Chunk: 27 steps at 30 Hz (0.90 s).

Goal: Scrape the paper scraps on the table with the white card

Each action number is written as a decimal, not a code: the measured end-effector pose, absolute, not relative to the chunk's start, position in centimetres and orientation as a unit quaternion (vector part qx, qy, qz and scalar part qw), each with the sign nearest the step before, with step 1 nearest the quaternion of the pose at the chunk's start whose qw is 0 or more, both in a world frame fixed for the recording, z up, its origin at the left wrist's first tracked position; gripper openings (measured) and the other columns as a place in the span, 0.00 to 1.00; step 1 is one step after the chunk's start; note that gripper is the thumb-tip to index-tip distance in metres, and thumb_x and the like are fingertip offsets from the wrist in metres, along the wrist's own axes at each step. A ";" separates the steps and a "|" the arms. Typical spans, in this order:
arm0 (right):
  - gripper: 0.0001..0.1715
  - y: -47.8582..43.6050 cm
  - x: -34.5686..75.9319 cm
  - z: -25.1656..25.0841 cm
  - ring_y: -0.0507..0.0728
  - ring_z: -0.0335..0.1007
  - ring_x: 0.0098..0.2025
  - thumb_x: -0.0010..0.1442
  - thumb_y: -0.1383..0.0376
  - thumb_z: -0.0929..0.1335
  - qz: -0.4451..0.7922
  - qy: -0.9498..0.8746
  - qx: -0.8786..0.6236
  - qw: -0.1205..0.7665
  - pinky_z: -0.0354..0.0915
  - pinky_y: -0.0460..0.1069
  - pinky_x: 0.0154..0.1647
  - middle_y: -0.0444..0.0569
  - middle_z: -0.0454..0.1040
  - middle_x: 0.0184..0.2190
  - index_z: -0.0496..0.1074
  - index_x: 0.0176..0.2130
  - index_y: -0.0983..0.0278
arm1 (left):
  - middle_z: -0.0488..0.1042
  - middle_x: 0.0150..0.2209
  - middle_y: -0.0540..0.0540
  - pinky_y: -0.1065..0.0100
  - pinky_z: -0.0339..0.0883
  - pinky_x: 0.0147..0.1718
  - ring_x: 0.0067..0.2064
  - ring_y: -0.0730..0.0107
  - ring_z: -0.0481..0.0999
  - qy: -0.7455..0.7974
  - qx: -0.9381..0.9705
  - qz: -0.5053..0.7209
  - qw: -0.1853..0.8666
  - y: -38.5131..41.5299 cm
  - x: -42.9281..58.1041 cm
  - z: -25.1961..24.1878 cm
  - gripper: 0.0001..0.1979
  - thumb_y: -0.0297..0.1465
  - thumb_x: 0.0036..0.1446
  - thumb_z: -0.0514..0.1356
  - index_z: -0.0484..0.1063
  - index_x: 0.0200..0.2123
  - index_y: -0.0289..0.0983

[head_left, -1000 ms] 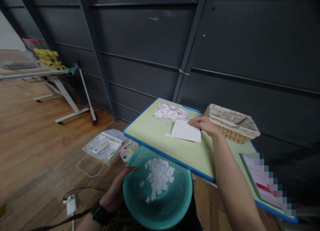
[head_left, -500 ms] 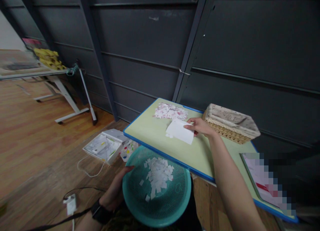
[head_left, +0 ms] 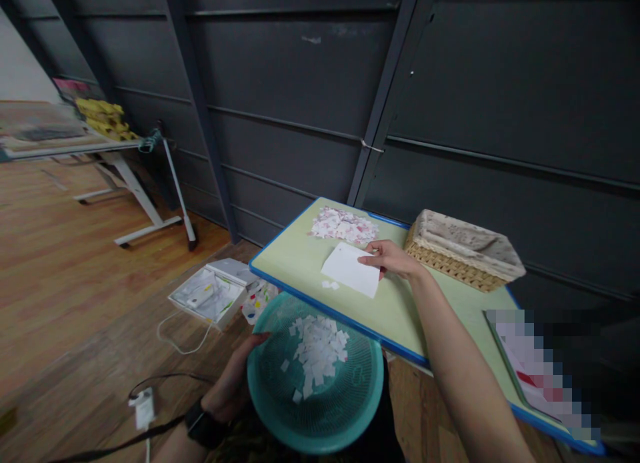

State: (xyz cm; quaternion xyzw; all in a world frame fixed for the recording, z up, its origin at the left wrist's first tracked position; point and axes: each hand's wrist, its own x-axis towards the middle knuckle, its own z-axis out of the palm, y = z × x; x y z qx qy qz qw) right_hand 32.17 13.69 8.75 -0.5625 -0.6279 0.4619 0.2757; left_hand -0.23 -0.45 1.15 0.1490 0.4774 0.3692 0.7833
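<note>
My right hand (head_left: 393,257) pinches a white sheet of card (head_left: 351,268) by its right edge, low over the pale green tabletop (head_left: 287,253). A few small white paper scraps (head_left: 330,285) lie by the card's lower left corner. Behind it spreads a heap of white and pinkish paper bits (head_left: 343,224). Below the table edge, my left hand (head_left: 235,376) grips the left rim of a teal plastic colander (head_left: 315,443), thumb over the rim, other fingers hidden. Inside the colander sits a pile of small cut paper squares (head_left: 320,349).
A lined wicker basket (head_left: 455,257) stands on the table's right side, near a partly pixelated flat item (head_left: 525,376). An open white box (head_left: 207,296) with a cable lies on the floor at left, with a power adapter (head_left: 143,409) nearer. Dark wall panels (head_left: 290,69) rise behind.
My right hand has drawn the card left and slightly toward me. The small scraps now lie apart from its lower left corner. My left hand stays on the colander rim.
</note>
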 end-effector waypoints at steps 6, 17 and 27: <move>0.24 13.2 30.2 8.3 0.49 0.66 0.18 0.40 0.52 0.76 0.531 -0.653 -0.502 0.200 0.63 0.43 0.16 0.41 0.70 0.18 0.67 0.26 0.65 | 0.82 0.22 0.48 0.68 0.71 0.32 0.25 0.68 0.78 0.472 0.139 0.369 0.789 -0.6 -0.2 1.5 0.08 0.32 0.55 0.60 0.77 0.28 0.34; 0.31 14.7 31.9 8.4 0.54 0.68 0.26 0.50 0.45 0.67 0.243 -0.609 -0.600 0.458 0.60 0.46 0.21 0.52 0.77 0.30 0.77 0.39 0.69 | 0.82 0.24 0.48 0.67 0.70 0.31 0.25 0.66 0.78 0.464 0.131 0.369 0.795 -0.5 -0.5 0.7 0.06 0.32 0.53 0.62 0.76 0.28 0.35; 0.26 15.1 36.4 8.8 0.63 0.74 0.37 0.55 0.50 0.66 0.036 -0.616 -0.665 0.421 0.65 0.53 0.37 0.56 0.80 0.38 0.79 0.41 0.67 | 0.82 0.23 0.47 0.67 0.72 0.31 0.26 0.66 0.79 0.446 0.134 0.361 0.808 -0.4 -0.6 0.4 0.09 0.35 0.54 0.62 0.76 0.30 0.35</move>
